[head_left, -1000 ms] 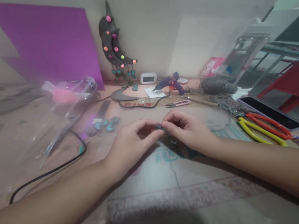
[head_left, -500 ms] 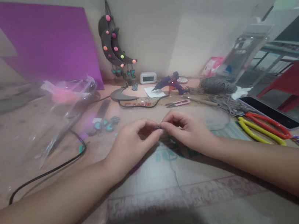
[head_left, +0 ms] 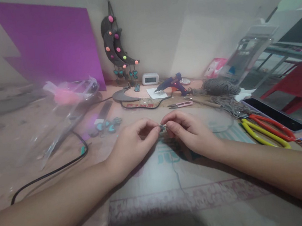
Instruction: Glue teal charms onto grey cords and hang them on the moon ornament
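Fingertip to fingertip, my left hand (head_left: 133,145) and my right hand (head_left: 190,133) meet over the middle of the work surface. A small dark teal piece (head_left: 162,128) shows between them, pinched by my left thumb and index finger. My right thumb and finger are pressed together at its other side, on something thin and pale that is too small to name. Left of my hands lie several grey-and-teal heart-shaped pieces (head_left: 110,127). A thin grey cord (head_left: 225,130) curves over the sheet beside my right hand.
Behind are a grey crescent (head_left: 122,95), a glue gun (head_left: 171,84), thread snips (head_left: 181,105) and a white clock (head_left: 150,78). Grey yarn (head_left: 219,86), a phone (head_left: 275,114) and yellow- and red-handled pliers (head_left: 266,136) lie right. A black cable (head_left: 50,174) crosses the left side.
My fingertips have moved slightly apart, and more of the small teal piece shows between them. The view has shifted a little; the things on the table are unmoved.
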The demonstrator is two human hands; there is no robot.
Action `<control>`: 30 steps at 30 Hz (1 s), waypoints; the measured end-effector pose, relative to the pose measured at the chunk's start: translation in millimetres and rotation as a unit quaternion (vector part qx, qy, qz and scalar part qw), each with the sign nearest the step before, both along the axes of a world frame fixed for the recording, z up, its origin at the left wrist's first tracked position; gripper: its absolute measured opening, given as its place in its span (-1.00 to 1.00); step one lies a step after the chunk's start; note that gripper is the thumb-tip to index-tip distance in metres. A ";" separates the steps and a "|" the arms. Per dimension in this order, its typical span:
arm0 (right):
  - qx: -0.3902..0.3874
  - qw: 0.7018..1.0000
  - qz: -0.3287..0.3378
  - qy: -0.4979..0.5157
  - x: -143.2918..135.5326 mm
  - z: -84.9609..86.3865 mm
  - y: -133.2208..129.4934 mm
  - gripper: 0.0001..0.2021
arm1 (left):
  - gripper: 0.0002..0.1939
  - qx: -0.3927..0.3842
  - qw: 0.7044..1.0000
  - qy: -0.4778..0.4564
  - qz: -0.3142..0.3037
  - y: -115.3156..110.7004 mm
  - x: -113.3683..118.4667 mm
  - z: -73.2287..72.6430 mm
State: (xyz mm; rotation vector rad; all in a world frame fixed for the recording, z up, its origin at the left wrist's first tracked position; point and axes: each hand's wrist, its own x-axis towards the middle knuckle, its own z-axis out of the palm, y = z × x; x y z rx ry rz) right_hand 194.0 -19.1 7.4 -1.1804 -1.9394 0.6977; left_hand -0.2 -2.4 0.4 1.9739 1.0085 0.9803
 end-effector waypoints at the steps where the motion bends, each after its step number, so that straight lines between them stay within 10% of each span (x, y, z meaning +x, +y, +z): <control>1: -0.025 0.999 0.006 0.027 -1.3 -0.1 -0.4 -0.86 | -0.85 -0.001 1.000 -0.002 -0.001 -0.1 -0.2 0.0; 13: -0.232 0.950 0.036 0.205 -9.5 3.8 -1.1 -0.77 | -0.85 0.016 0.999 -0.025 -0.018 -0.2 -1.7 -2.7; 30: -0.057 0.997 -0.027 0.045 -5.3 1.1 -0.4 -0.87 | -0.74 -0.024 0.999 -0.021 -0.008 -0.5 -2.0 1.1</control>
